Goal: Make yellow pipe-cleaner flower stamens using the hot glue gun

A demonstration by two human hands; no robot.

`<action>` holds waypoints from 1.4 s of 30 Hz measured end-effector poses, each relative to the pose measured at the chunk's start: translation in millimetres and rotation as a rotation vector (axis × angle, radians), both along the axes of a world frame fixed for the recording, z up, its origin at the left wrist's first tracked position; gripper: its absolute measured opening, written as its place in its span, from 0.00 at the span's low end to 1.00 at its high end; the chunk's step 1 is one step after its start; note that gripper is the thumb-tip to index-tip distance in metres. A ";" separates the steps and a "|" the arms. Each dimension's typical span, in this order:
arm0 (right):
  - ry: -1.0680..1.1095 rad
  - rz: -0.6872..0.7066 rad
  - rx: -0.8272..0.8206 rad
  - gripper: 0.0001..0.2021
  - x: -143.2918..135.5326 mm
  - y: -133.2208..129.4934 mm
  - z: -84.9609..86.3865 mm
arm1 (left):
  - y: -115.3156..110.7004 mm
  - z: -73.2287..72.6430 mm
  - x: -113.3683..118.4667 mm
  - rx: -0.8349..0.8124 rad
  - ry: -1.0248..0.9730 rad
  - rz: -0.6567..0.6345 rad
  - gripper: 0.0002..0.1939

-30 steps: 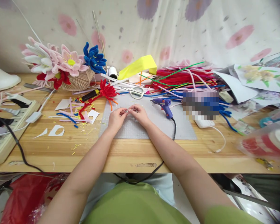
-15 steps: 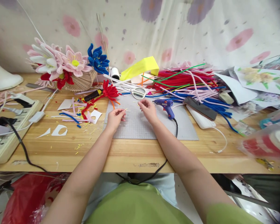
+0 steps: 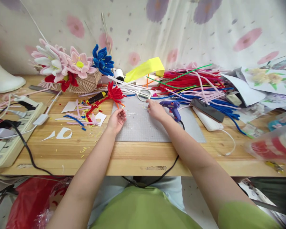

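Note:
My left hand point(image 3: 117, 120) is raised over the left part of a grey cutting mat point(image 3: 143, 135). Its thumb and fingers pinch a tiny pale yellow piece point(image 3: 123, 108), too small to name more exactly. On the mat's far side my right hand point(image 3: 155, 110) reaches down, index finger stretched toward the scissors' handles. Its other fingertips are mostly hidden, near small yellowish bits. Thin white strips point(image 3: 131, 113) lie between the hands. The scissors point(image 3: 143, 94) lie beyond my right hand, and a blue glue gun point(image 3: 172, 108) rests just right of it.
A red fuzzy flower point(image 3: 114, 93) lies behind my left hand. Paper scraps point(image 3: 64, 133) and stem offcuts lie to the left, beside a power strip point(image 3: 21, 133). Bundled pipe cleaners point(image 3: 193, 79) fill the back. A phone point(image 3: 207, 110) is at right; the glue gun's cord crosses the front edge.
My right hand has moved slightly right and lowered toward the mat, its index finger now stretched out. My left hand has turned more palm-up, still pinching the tiny piece.

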State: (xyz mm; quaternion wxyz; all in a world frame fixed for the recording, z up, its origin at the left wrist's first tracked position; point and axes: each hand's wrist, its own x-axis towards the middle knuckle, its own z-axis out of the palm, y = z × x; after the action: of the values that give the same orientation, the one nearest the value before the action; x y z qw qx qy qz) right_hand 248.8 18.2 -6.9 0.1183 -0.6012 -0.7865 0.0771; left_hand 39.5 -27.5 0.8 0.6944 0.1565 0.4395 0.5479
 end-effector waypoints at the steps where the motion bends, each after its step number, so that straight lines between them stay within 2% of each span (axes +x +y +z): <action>1: -0.030 -0.007 0.013 0.22 0.1 -0.2 -3.2 | -0.1 0.6 -0.2 -0.011 -0.015 -0.010 0.05; 5: -0.102 -0.010 0.054 0.19 0.2 -3.9 -8.9 | -0.3 1.1 -0.5 -0.029 -0.065 -0.017 0.05; 11: -0.108 0.001 0.059 0.21 2.0 -6.5 -5.5 | -0.2 -0.5 1.3 -0.010 -0.074 -0.009 0.04; 16: -0.110 0.002 0.093 0.19 3.4 -5.9 -5.9 | 0.1 -2.0 2.8 0.025 -0.058 -0.013 0.05; 21: 0.084 -0.035 0.081 0.20 8.7 -11.2 -1.0 | 1.7 -2.3 3.4 0.028 -0.038 -0.007 0.06; 26: 0.450 -0.031 0.048 0.18 14.9 -9.0 11.5 | 2.0 -1.4 6.7 0.041 0.013 0.025 0.05; 28: 0.658 -0.017 -0.027 0.16 14.6 -6.0 17.0 | 1.7 -1.8 8.2 0.054 0.043 0.024 0.04; 32: 0.985 0.100 -0.309 0.13 8.4 -5.6 28.1 | 0.3 -4.6 11.8 0.086 0.089 0.017 0.02; 36: 0.966 0.341 -0.615 0.14 -3.4 -11.2 34.2 | -3.5 -7.3 17.8 0.157 0.213 0.012 0.03; 38: 0.908 0.410 -0.725 0.14 -10.9 -12.3 34.7 | -6.4 -7.7 20.9 0.193 0.300 -0.008 0.04; 42: 0.874 0.415 -0.728 0.12 -24.4 -10.0 35.5 | -11.8 -6.3 24.1 0.205 0.393 -0.082 0.06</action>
State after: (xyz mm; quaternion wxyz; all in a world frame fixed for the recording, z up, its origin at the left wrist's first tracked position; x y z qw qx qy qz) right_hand 224.4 8.1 28.6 0.1995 -0.3496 -0.6892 0.6025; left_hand 63.6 -39.3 -5.5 0.5976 0.3478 0.5018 0.5198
